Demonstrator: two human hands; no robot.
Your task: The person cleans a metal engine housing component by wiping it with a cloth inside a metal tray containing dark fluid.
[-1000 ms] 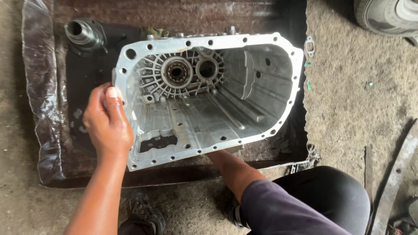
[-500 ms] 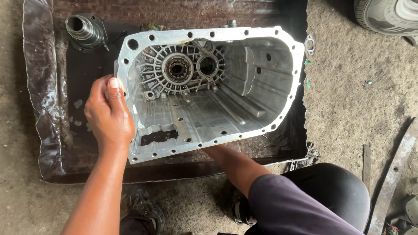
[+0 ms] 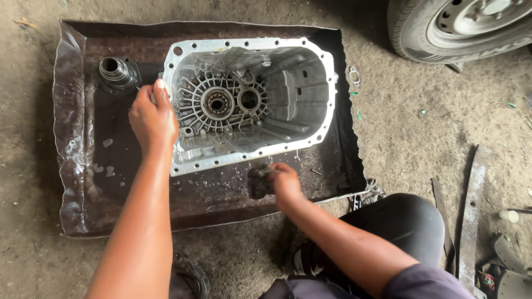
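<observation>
An aluminium gearbox housing point(image 3: 252, 102), open side up, lies in a dark, oily metal tray point(image 3: 72, 166) on a dirt floor. The left hand point(image 3: 152, 119) clasps the housing's rim at 9 o'clock, fingers curled over the edge. The right hand point(image 3: 285, 182), at 6 o'clock just outside the rim, is closed around a dark, greasy rag point(image 3: 259, 181). This looks like cleaning; wiping inside would call for a steady hold. A flanged metal sleeve point(image 3: 117, 72) stands at 10 o'clock.
</observation>
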